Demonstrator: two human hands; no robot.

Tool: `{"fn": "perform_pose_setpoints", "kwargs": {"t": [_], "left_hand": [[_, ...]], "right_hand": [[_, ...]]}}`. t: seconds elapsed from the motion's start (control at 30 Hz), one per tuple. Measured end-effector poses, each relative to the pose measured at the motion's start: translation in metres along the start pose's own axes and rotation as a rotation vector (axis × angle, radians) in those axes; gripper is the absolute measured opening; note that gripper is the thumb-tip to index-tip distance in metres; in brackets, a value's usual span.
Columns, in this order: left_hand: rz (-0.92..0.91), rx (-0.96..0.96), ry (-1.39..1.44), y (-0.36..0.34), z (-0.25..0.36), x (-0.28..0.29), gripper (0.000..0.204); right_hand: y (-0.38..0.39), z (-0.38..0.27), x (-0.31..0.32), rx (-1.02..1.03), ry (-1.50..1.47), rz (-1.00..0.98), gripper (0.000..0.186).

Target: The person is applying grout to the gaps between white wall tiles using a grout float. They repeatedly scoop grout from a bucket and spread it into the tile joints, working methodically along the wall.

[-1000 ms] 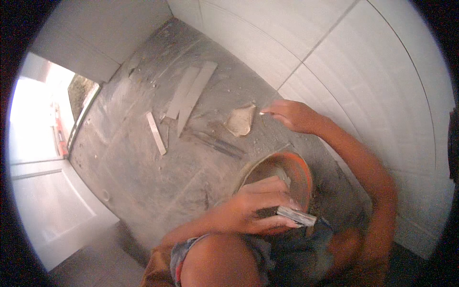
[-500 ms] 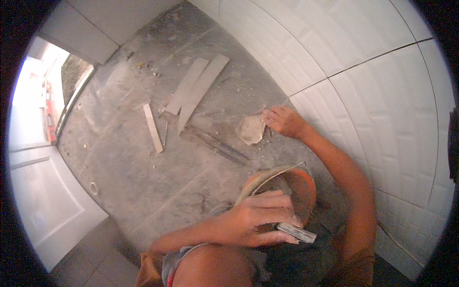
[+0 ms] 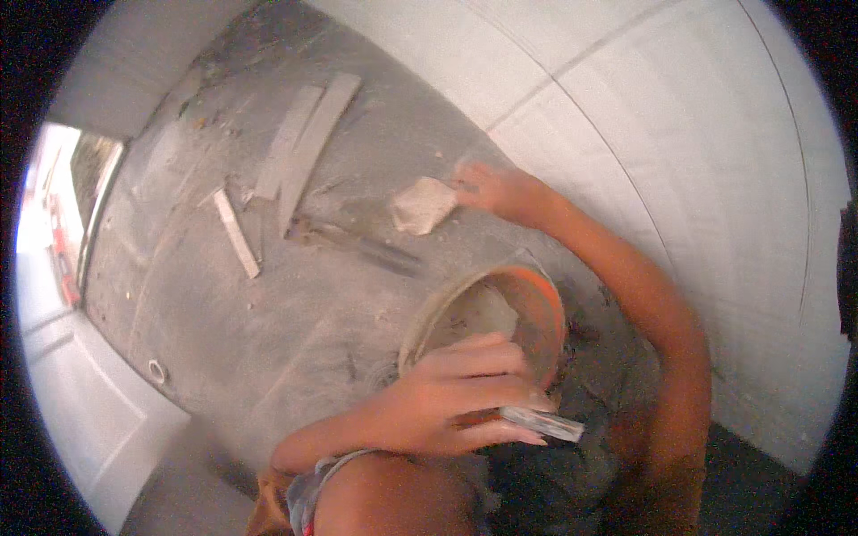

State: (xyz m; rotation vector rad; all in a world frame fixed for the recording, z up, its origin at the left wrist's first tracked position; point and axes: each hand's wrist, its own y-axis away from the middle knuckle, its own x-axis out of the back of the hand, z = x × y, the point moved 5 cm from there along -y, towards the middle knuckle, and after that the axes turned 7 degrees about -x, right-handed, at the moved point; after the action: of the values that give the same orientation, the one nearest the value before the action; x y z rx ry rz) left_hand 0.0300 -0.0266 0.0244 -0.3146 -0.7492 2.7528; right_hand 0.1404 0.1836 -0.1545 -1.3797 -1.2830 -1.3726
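My left hand (image 3: 474,393) is closed around a short flat bar (image 3: 545,423) smeared with grey, in front of my bent knee. Just beyond those fingers stands a bucket (image 3: 556,313) with an orange inner wall and pale grey material in it; the hand covers part of its near side. My right arm reaches past the bucket along the wall. At its end my right hand (image 3: 502,191), blurred, has its fingers closed at the right edge of a pale, flat, irregular broken piece (image 3: 422,207). Whether that piece is off the floor I cannot tell.
Two long pale strips (image 3: 313,147) and a shorter one (image 3: 236,234) lie on the dusty floor. Nearer are long dark bars (image 3: 366,248). A white-tiled wall (image 3: 617,98) closes off the right side. At left are a small white ring (image 3: 157,371) and a white panel (image 3: 89,411).
The view has shifted, so floor things appear farther left and higher. More of the bucket's inside shows. My right hand stays at the broken piece, and the left still grips the bar.
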Motion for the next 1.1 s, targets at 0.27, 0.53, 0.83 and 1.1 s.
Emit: {"fn": "perform_pose_setpoints", "kwargs": {"t": [0.27, 0.53, 0.83, 1.1], "left_hand": [[-0.022, 0.075, -0.054, 0.008, -0.005, -0.017, 0.033], [-0.105, 0.144, -0.057, 0.003, 0.004, -0.038, 0.035], [0.033, 0.129, -0.157, 0.011, -0.003, -0.036, 0.034], [0.225, 0.159, -0.195, 0.028, -0.025, -0.026, 0.037]], "right_hand": [[0.084, -0.005, 0.091, -0.381, -0.079, -0.05, 0.032], [0.186, -0.033, 0.115, -0.666, -0.332, 0.32, 0.02], [0.257, -0.047, 0.078, -0.989, -0.408, 0.257, 0.022], [0.32, -0.058, -0.002, -1.211, -0.46, -0.246, 0.04]]}}
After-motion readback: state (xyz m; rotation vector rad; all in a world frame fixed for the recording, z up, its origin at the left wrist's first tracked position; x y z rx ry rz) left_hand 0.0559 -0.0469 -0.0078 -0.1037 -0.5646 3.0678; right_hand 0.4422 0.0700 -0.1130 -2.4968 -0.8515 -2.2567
